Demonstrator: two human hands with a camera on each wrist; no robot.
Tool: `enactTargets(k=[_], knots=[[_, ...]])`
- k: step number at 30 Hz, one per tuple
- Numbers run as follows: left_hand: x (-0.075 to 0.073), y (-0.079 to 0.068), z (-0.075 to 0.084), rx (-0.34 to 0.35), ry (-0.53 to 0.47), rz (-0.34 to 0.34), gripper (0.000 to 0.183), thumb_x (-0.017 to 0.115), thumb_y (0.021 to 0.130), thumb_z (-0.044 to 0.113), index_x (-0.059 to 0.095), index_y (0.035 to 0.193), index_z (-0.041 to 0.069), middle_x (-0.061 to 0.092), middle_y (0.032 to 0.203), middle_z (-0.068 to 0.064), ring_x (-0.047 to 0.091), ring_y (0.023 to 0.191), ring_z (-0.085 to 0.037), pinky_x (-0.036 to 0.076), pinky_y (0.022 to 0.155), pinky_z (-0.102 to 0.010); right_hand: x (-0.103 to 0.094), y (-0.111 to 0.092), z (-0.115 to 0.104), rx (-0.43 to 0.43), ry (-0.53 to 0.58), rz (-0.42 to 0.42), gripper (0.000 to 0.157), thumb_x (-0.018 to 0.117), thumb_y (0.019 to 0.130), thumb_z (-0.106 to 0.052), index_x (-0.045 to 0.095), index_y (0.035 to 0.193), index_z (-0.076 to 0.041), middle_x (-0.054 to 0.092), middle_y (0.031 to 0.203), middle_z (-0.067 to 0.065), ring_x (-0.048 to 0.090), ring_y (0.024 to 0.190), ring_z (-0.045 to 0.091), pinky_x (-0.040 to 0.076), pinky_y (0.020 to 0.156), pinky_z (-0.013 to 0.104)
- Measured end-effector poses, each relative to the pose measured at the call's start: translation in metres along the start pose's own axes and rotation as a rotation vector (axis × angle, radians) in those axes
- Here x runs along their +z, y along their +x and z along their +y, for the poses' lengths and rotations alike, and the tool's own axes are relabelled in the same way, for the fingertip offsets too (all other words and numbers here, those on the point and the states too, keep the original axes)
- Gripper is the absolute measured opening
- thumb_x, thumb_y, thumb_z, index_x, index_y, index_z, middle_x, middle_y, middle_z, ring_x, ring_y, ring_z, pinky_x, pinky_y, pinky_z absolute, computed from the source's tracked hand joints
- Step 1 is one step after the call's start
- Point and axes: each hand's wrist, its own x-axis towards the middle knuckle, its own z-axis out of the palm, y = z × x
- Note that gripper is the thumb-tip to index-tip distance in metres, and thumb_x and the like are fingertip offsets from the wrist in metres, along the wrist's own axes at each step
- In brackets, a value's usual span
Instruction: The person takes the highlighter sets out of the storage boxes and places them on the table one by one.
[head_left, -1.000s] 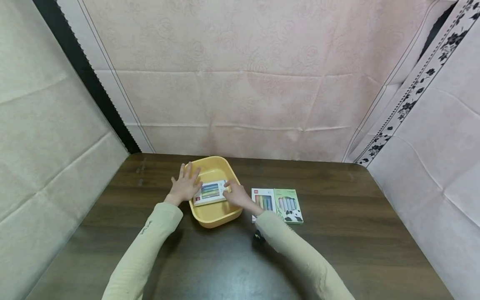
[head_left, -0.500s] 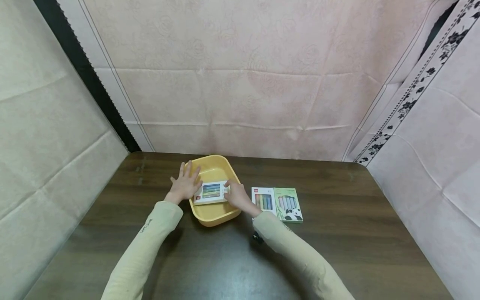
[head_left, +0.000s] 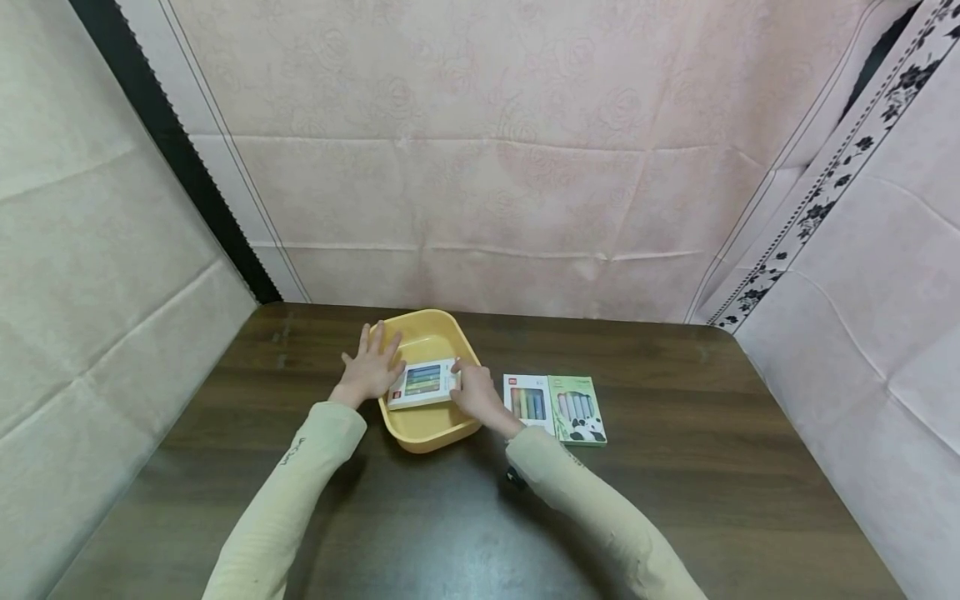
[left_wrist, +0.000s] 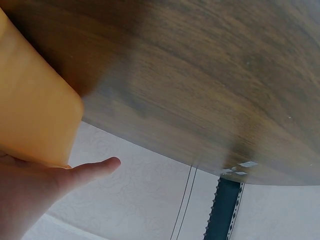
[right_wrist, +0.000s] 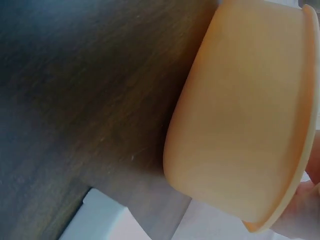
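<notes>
A yellow plastic basin (head_left: 422,437) stands on the table, left of centre in the head view. In it lies a white box (head_left: 424,382) with coloured sticks pictured on its front. My left hand (head_left: 369,370) rests with spread fingers over the basin's left rim, by the box's left end. The left wrist view shows that hand (left_wrist: 47,192) against the basin's wall (left_wrist: 40,95), its thumb sticking out. My right hand (head_left: 477,395) reaches over the right rim and pinches the box's right end. In the right wrist view the basin (right_wrist: 240,110) hides most of that hand (right_wrist: 302,212).
Right of the basin, a white box (head_left: 528,398) and a green box (head_left: 577,410) with a panda picture lie side by side on the brown table (head_left: 675,467). My right forearm passes close in front of them. Pale cloth (head_left: 480,200) hangs around the table.
The box's right end and my right fingers have shifted slightly to the right in the basin. My left hand has stayed in place.
</notes>
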Motion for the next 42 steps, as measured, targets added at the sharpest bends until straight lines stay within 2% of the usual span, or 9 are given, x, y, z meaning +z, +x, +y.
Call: enactTargets(k=[9,12,17,21,26,37,42], knots=[[-0.0018,-0.0012,0.0011,-0.007,-0.007,-0.01,0.057,0.031,0.095,0.038,0.014,0.144,0.015,-0.01,0.15,-0.017,-0.012,0.135,-0.04,0.014,0.09,-0.075,-0.0006,0.0006,0.0036,-0.008,0.087,0.054,0.024,0.061,0.081,-0.007,0.058,0.103,0.0,0.059,0.071,0.009,0.048,0.05,0.009,0.038,0.042,0.018],[-0.001,-0.0012,0.0007,-0.006,-0.006,-0.01,0.058,0.031,0.095,0.038,0.013,0.144,0.015,-0.01,0.15,-0.016,-0.013,0.135,-0.04,0.014,0.09,-0.075,-0.0022,0.0001,0.0035,0.019,0.152,0.058,0.025,0.062,0.08,-0.006,0.057,0.104,0.0,0.06,0.071,0.01,0.051,0.05,0.012,0.041,0.043,0.019],[-0.0006,-0.0008,0.0007,-0.009,-0.001,-0.002,0.058,0.032,0.094,0.038,0.014,0.144,0.015,-0.009,0.15,-0.017,-0.013,0.135,-0.04,0.016,0.09,-0.075,-0.0075,0.0006,0.0007,0.138,0.382,0.019,0.035,0.065,0.079,-0.008,0.053,0.11,-0.001,0.06,0.083,0.015,0.065,0.067,0.028,0.054,0.059,0.033],[-0.0006,-0.0005,0.001,-0.009,0.005,-0.001,0.057,0.031,0.094,0.038,0.014,0.144,0.015,-0.009,0.15,-0.017,-0.011,0.135,-0.041,0.016,0.089,-0.075,-0.0096,0.0011,-0.0008,0.202,0.486,-0.016,0.045,0.067,0.078,-0.009,0.048,0.118,-0.003,0.059,0.098,0.019,0.065,0.079,0.032,0.053,0.071,0.04],[0.0011,0.0006,0.0009,-0.004,0.007,-0.003,0.057,0.031,0.095,0.038,0.014,0.144,0.015,-0.01,0.15,-0.017,-0.01,0.135,-0.042,0.016,0.089,-0.075,-0.0088,0.0018,0.0021,0.229,0.496,-0.036,0.052,0.067,0.078,-0.011,0.044,0.124,-0.005,0.059,0.102,0.02,0.066,0.078,0.03,0.054,0.071,0.039],[0.0005,0.0003,0.0021,-0.006,0.007,0.002,0.057,0.031,0.095,0.037,0.015,0.144,0.015,-0.009,0.15,-0.018,-0.011,0.135,-0.041,0.016,0.089,-0.075,-0.0085,0.0017,0.0033,0.242,0.501,-0.062,0.054,0.066,0.079,-0.011,0.041,0.126,-0.006,0.057,0.099,0.018,0.065,0.079,0.031,0.053,0.072,0.04],[0.0006,0.0015,0.0007,-0.01,-0.018,-0.002,0.057,0.031,0.095,0.038,0.014,0.144,0.015,-0.01,0.15,-0.017,-0.012,0.135,-0.041,0.013,0.09,-0.075,-0.0088,0.0023,0.0037,0.242,0.519,-0.068,0.055,0.066,0.079,-0.009,0.04,0.127,-0.005,0.057,0.098,0.017,0.065,0.08,0.03,0.054,0.071,0.038]])
